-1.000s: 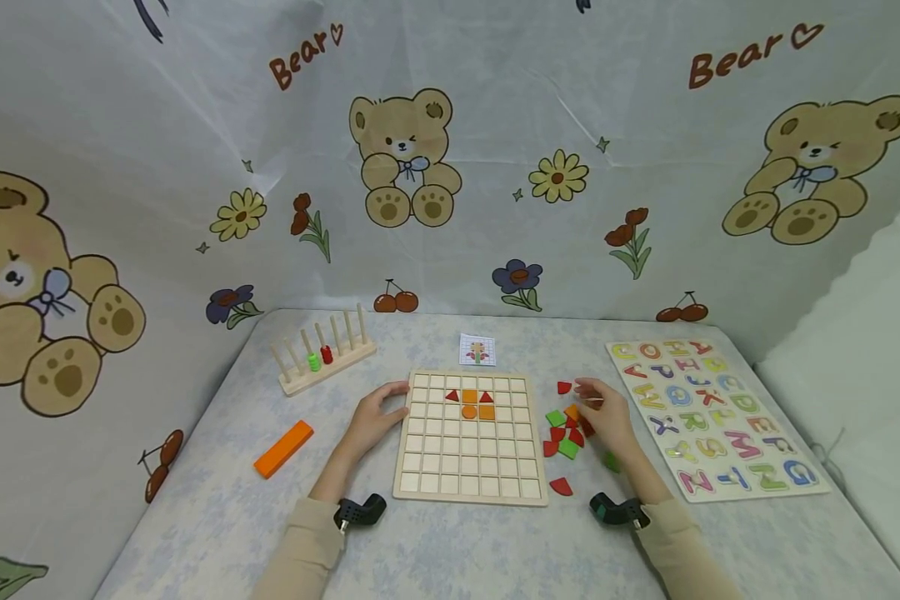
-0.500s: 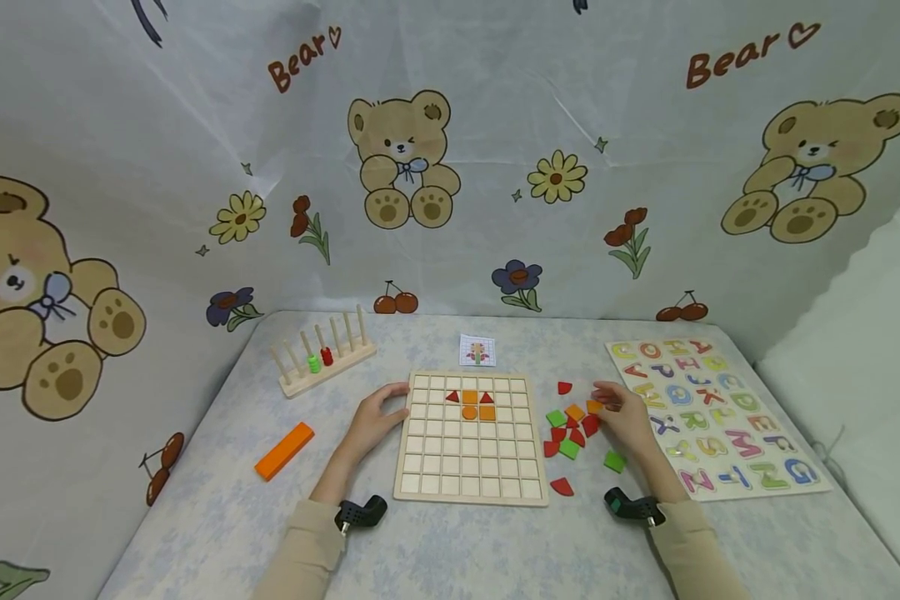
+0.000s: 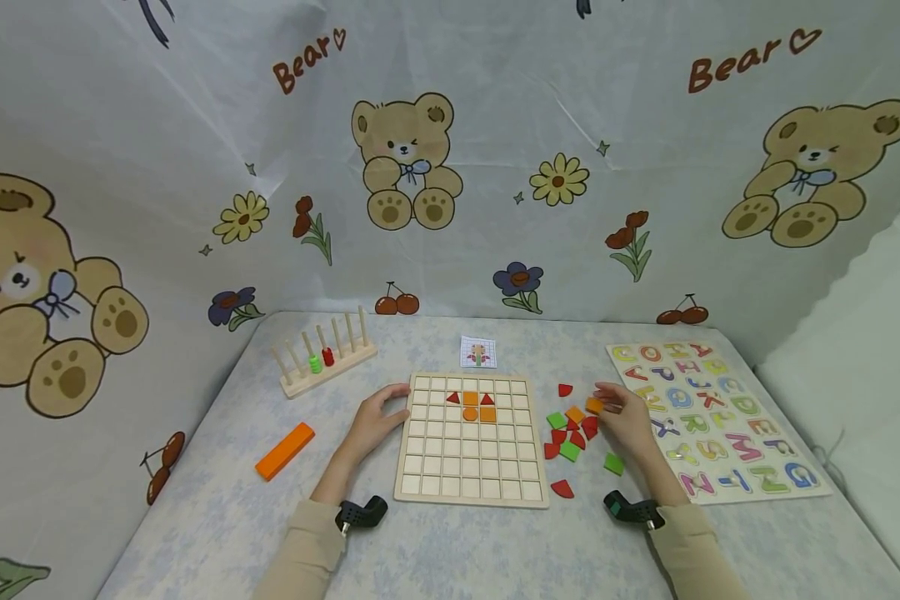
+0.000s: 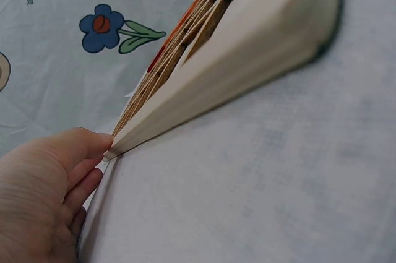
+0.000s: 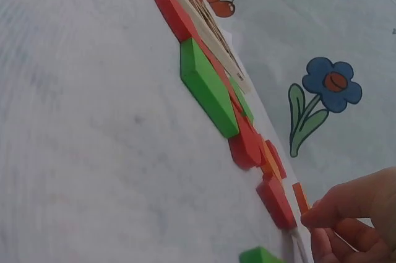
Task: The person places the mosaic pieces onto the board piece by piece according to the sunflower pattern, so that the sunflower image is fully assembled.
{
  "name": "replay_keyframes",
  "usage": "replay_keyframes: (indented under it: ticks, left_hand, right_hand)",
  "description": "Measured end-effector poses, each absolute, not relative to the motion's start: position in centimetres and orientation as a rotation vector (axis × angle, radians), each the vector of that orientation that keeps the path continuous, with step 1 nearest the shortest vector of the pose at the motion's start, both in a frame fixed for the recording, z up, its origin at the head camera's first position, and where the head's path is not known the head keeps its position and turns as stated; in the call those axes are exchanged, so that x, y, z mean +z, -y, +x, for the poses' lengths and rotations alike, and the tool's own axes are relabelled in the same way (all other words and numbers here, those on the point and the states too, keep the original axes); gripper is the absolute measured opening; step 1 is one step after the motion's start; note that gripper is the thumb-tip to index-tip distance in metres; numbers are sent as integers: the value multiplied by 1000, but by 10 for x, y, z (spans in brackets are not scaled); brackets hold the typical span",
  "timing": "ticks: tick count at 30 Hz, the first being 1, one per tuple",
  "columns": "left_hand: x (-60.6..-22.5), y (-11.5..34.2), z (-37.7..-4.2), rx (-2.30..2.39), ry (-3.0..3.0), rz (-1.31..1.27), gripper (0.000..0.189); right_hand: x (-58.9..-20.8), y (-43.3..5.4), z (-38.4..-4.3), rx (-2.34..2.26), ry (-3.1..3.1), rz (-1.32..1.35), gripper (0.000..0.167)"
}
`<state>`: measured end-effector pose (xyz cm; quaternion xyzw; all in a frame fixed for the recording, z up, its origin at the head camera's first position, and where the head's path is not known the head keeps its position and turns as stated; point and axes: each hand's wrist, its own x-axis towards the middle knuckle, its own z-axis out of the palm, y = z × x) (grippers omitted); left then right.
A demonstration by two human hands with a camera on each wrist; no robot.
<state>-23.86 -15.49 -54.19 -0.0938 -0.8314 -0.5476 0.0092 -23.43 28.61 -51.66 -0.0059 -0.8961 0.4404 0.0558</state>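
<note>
My right hand pinches an orange square tile between thumb and fingertips, right of the loose pieces; the tile stands on edge in the right wrist view. My left hand rests its thumb and fingertips against the left edge of a wooden grid board; the left wrist view shows that hand touching the board's side. On the grid lie an orange square, another orange square, an orange circle and two red triangles.
Red, green and orange pieces lie right of the board. A pattern card lies behind it. Leftward are a peg rack with green and red rings and an orange bar. A letter board lies at the right.
My right hand has moved right, away from the middle of the loose pieces, and an orange square tile now shows at its fingertips. The left hand stays at the board's edge.
</note>
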Motion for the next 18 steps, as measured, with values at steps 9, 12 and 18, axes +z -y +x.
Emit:
replay_keyframes:
  ticks: [9,12,18]
  left_hand:
    - [-541,155,-238,-1723,2584,-289,43]
    - [-541,155,-238,-1718,2577,-299,44]
    - [-541,154,-238,-1709,2595,-285,44]
  right_hand:
    - [-505,-245,-233,1460,2707,48,44]
    - [-505,-228,-236,1503,2668,114,44]
    - [-504,-193,-237,1652,2568,300,43]
